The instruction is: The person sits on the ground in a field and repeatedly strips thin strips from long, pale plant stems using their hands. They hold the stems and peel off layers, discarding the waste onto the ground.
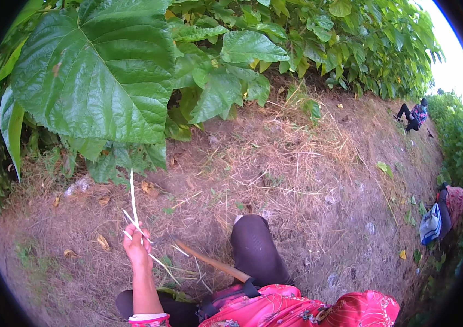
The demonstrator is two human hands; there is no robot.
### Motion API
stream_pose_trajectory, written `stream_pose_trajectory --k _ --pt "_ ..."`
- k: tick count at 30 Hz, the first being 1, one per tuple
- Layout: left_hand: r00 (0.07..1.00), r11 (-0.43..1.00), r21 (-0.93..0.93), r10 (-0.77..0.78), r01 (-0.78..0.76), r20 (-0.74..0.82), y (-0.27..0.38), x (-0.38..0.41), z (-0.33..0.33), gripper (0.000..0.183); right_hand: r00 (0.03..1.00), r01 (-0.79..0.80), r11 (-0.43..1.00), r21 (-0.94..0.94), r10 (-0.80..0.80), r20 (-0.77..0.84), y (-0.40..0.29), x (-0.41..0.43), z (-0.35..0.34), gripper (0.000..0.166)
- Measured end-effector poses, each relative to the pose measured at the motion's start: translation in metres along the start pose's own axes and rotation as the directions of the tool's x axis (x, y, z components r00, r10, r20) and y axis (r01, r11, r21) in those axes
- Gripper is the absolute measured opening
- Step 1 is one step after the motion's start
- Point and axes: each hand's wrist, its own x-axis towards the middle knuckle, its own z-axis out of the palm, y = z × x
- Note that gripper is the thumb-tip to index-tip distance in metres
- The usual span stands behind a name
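My left hand is closed around several thin, pale peeled stalks. The longest points up towards a ragged green leaf; others stick out below the fingers. Just right of that hand lies a tool with a curved wooden handle. Its far end looks dark and thin, perhaps a blade, partly lost against the dry grass. The handle's near end rests by my lap at a black strap. More pale strips lie beside the handle. My right hand is out of view; only its pink floral sleeve shows.
A large broad leaf hangs close at upper left, before dense leafy bushes. Dry grass covers the ground around my bent knee. One person sits far right; another is nearer, beside a white-and-blue bag.
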Motion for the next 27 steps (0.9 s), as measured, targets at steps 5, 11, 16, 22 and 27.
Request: stream_pose_trajectory --k 5,11,16,22,27 --pt "1.000 1.000 0.009 -0.009 0.008 0.010 -0.003 0.000 0.003 0.015 1.000 -0.023 1.000 0.011 0.023 0.006 0.007 -0.005 0.009 0.030" --pt "1.000 1.000 -0.005 -0.014 0.014 0.024 -0.002 0.001 0.003 0.015 0.999 -0.037 0.999 0.016 0.037 0.012 0.005 -0.004 0.002 0.031" --pt "1.000 1.000 0.011 -0.012 0.012 0.011 -0.002 0.001 0.003 0.014 0.999 -0.038 0.999 0.027 0.038 0.012 0.003 -0.004 -0.001 0.031" --pt "0.999 1.000 0.007 -0.024 0.024 0.021 -0.003 -0.001 0.005 0.015 0.999 -0.050 0.998 0.034 0.050 0.015 0.008 -0.009 0.002 0.032" --pt "1.000 1.000 0.026 -0.011 0.011 0.008 -0.002 -0.001 0.005 0.015 0.999 -0.048 0.998 0.037 0.048 0.017 0.007 -0.008 0.002 0.032"
